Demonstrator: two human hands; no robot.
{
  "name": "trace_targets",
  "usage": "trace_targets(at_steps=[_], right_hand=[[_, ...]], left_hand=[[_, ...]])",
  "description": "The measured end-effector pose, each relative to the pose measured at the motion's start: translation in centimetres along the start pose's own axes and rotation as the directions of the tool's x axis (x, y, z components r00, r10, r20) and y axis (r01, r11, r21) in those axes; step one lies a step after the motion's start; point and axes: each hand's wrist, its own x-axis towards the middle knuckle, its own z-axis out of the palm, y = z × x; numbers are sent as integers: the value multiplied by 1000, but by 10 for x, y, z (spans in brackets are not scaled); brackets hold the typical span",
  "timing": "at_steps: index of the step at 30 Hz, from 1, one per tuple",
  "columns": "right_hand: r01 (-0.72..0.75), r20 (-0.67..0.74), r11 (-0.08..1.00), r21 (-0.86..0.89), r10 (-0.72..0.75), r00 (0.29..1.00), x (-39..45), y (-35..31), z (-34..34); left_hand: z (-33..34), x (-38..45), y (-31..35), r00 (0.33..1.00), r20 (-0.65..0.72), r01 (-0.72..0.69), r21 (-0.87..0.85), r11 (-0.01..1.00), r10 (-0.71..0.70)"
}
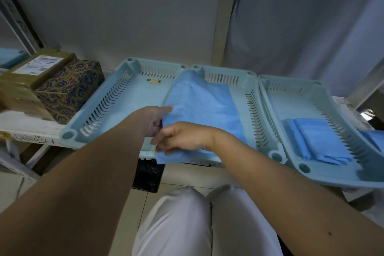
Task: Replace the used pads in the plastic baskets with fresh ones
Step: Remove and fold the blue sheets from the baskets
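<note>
Item: blue pad (203,108), draped over middle basket (252,108), near edge overhanging; I see left hand (154,121) pinching its left edge, right hand (182,137) gripping the near corner

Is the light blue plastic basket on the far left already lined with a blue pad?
No: the far-left light blue plastic basket shows a bare floor, while the unfolded blue pad lies mostly over the middle basket.
</note>
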Motion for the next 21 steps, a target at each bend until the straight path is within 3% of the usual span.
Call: trace_targets(at_steps=[3, 5, 7, 11, 18, 21], right_hand=[[-8, -310, 978, 209, 74, 948, -4, 1, -6], [-47, -462, 959, 278, 177, 869, -8, 3, -15], [-122, -519, 954, 274, 253, 816, -10, 9, -23], [-252, -491, 966, 59, 248, 835, -7, 21, -21], [-108, -335, 963, -248, 19, 942, -22, 17, 3], [-76, -365, 841, -535, -149, 919, -29, 14, 19]], left_hand=[[0, -5, -8, 1000, 7, 24, 207, 978, -26], [-3, 0, -9, 1000, 9, 26, 184, 983, -28], [-4, -8, -6, 999, 29, 19, 131, 991, -23], [-7, -27, -2, 994, 90, 47, 223, 974, -69], [-8, -33, -7, 999, 20, 43, 284, 958, -51], [-8, -35, -8, 999, 21, 36, 243, 969, -43]])
